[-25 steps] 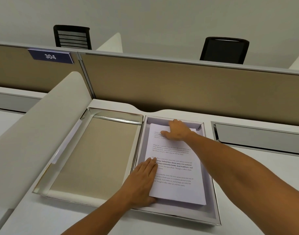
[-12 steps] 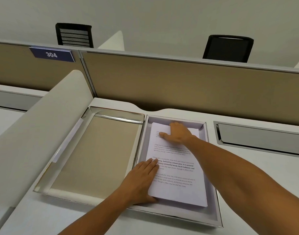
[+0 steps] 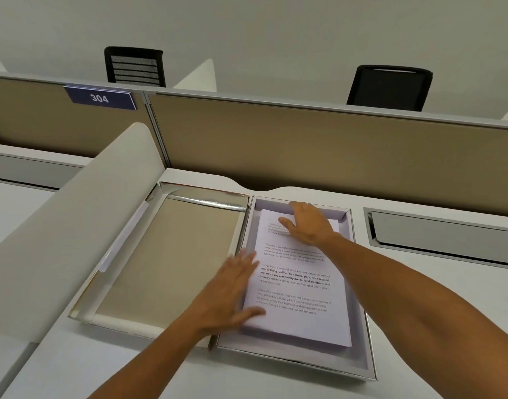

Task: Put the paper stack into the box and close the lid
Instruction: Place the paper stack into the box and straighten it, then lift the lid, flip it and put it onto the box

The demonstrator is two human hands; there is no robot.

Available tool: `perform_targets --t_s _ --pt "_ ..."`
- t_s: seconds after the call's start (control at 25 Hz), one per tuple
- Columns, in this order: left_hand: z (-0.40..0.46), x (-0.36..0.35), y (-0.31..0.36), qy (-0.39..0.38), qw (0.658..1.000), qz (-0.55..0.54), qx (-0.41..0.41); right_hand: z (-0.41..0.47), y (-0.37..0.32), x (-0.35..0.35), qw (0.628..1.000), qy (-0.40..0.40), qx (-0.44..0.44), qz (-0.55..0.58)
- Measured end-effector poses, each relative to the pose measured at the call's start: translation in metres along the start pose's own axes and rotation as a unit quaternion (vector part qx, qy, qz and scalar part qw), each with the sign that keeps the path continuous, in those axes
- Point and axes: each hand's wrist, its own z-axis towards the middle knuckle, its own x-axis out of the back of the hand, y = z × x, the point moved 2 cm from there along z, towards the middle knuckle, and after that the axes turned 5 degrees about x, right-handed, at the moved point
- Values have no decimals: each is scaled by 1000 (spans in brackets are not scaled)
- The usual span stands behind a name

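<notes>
A shallow white box [image 3: 362, 335] lies open on the desk, and the printed paper stack [image 3: 298, 283] rests flat inside it. The box's lid [image 3: 172, 260], with a tan inner face and shiny silver walls, lies open flat to the left, joined along the box's left side. My right hand [image 3: 309, 226] presses flat on the stack's far end, fingers spread. My left hand [image 3: 232, 292] is blurred, fingers apart, over the stack's left edge and the box's left wall, its thumb on the paper. Neither hand grips anything.
A rounded white side divider [image 3: 59, 240] rises just left of the lid. A tan partition [image 3: 304, 145] closes the desk's far side, with a cable slot [image 3: 442, 237] at the right. Two black chairs [image 3: 391, 87] stand beyond it.
My left hand has slid left off the page toward the box's left wall and is motion-blurred. The right hand stays at the stack's far end. The view shifted slightly.
</notes>
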Motion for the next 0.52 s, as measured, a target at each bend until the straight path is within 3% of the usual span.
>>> perform_targets --t_s 0.12,0.24,0.32,0.4,0.52 --pt "-22 20 -24 203 967 -27 153 -11 -15 2 999 3 -2 39" --pt "-57 31 -50 370 863 -21 342 -24 -35 5 996 -4 2 91" --pt "-81 29 -61 396 778 -64 483 -35 -48 5 993 -6 14 121" --pt "-97 22 -64 374 697 -132 597 -47 -62 4 988 -8 17 151" --pt "-111 12 -61 320 594 -256 692 -67 -83 2 981 -7 9 195"
